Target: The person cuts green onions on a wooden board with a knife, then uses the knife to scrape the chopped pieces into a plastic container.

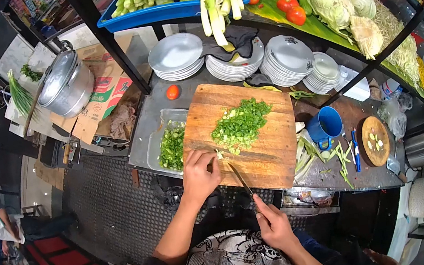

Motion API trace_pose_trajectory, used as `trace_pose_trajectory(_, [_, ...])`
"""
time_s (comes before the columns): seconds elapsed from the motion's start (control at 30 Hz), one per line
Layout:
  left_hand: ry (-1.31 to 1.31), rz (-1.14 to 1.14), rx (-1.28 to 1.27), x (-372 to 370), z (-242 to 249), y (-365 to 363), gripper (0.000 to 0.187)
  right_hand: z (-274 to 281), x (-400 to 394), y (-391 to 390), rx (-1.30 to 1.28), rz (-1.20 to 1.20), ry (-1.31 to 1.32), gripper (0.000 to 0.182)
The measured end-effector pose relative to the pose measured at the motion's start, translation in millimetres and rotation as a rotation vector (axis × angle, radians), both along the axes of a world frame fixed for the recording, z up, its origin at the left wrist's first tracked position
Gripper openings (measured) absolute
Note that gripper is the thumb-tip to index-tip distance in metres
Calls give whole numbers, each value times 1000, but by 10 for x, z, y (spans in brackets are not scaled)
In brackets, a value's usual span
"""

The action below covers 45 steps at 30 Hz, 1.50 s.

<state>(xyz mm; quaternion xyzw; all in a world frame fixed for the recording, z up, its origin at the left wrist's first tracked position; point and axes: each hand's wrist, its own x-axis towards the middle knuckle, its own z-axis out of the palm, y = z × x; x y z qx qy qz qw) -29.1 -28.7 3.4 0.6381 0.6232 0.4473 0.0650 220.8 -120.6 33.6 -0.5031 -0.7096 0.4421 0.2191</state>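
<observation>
A wooden cutting board (283, 160) carries a heap of chopped green onions (243, 122). My right hand (277, 226) is wrapped round the handle of a knife (241, 177), whose blade lies over the board's near part, tip towards the heap. My left hand (200, 174) is at the board's near left side with its fingers curled together. Small pale bits lie by its fingertips, close to the knife tip; what the fingers hold, if anything, is hidden. Left of the board, a clear plastic container (152, 152) holds more chopped greens (172, 145), partly covered by the board.
Stacked plates (176, 55) and a tomato (172, 92) are behind the board. To the right are onion trimmings (304, 156), a blue mug (325, 124) and a small round board (376, 148). Vegetables fill a blue tray (117, 24) above. A lidded pot (69, 86) stands left.
</observation>
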Motion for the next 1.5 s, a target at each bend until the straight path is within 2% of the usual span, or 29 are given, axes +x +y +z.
trace_pose_trajectory(0.2, [-1, 1, -13, -13, 5, -4, 10, -196, -350, 143, 86, 4, -21, 61])
trace_pose_trajectory(0.6, [-3, -8, -13, -8, 1, -6, 7, -77, -565, 357, 116, 46, -135, 69])
trace_pose_trajectory(0.77, [-12, -6, -19, -16, 12, 0, 6, -29, -366, 168, 108, 38, -171, 65])
trace_pose_trajectory(0.9, [-15, -9, -13, -32, -21, -1, 7, -103, -121, 45, 47, 15, -36, 62])
trace_pose_trajectory(1.1, [-15, -20, -18, -33, -10, -5, 8, -272, -250, 61, 149, -17, 23, 60])
trace_pose_trajectory(1.5, [-8, -4, -14, -16, -1, -5, 10, -146, -280, 257, 67, 77, -105, 66])
